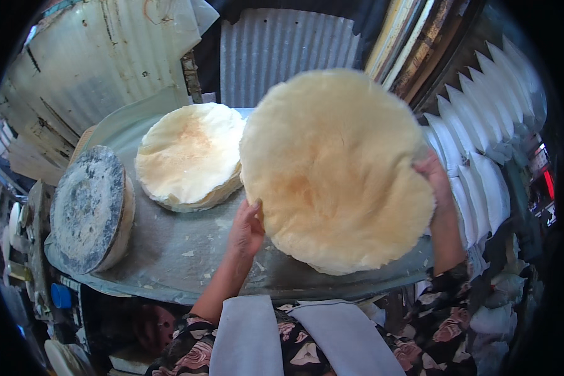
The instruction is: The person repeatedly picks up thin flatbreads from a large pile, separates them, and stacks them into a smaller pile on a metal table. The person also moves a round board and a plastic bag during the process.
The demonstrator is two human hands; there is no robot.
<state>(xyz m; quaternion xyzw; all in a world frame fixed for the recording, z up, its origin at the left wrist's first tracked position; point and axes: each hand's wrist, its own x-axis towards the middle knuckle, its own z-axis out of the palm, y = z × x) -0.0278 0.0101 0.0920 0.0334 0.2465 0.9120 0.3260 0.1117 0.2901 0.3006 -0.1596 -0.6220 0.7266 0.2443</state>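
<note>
A large round flatbread [338, 169], pale with browned patches, is held up over the table, tilted so its broad face shows. Uneven layers along its lower rim suggest more than one sheet, but I cannot count them. My left hand [249, 228] grips its lower left edge, thumb on the near face. On the opposite side my right hand [432, 171] holds the right edge, its fingers partly hidden behind the bread. Left of it, a stack of similar round flatbreads [190, 157] lies on the cloth-covered table [178, 254].
A thick round board or drum [89, 211] with a flour-dusted dark top stands at the table's left end. White filled plastic packets [474, 122] line the right side. Corrugated metal sheeting [286, 51] rises behind the table. A blue cup [61, 296] is at lower left.
</note>
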